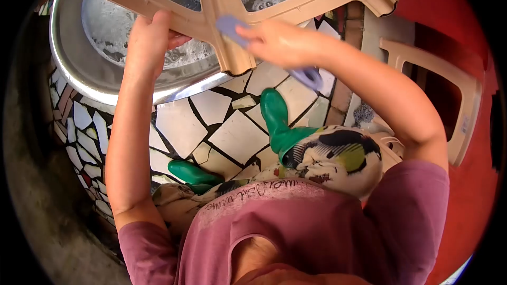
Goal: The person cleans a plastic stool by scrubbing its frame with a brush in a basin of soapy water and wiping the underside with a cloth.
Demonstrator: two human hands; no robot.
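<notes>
My left hand (149, 42) is closed around the edge of a beige plastic stool (185, 18), whose legs and crosspieces reach over the basin. In my right hand (280, 41) is a purple-blue scrub brush (229, 27), pressed on or just above the stool near a leg. The hand and brush are slightly blurred, and the brush's looped handle (309, 77) sticks out below my wrist. Under the stool stands a round metal basin (113, 95) of foamy, soapy water (108, 26).
Another beige plastic stool (465, 95) stands at the right by the red surface (478, 195). A grey scouring pad (363, 113) lies near my knee. My green boots (274, 111) rest on the broken-tile floor (237, 132). A dark wall edge (31, 179) runs along the left.
</notes>
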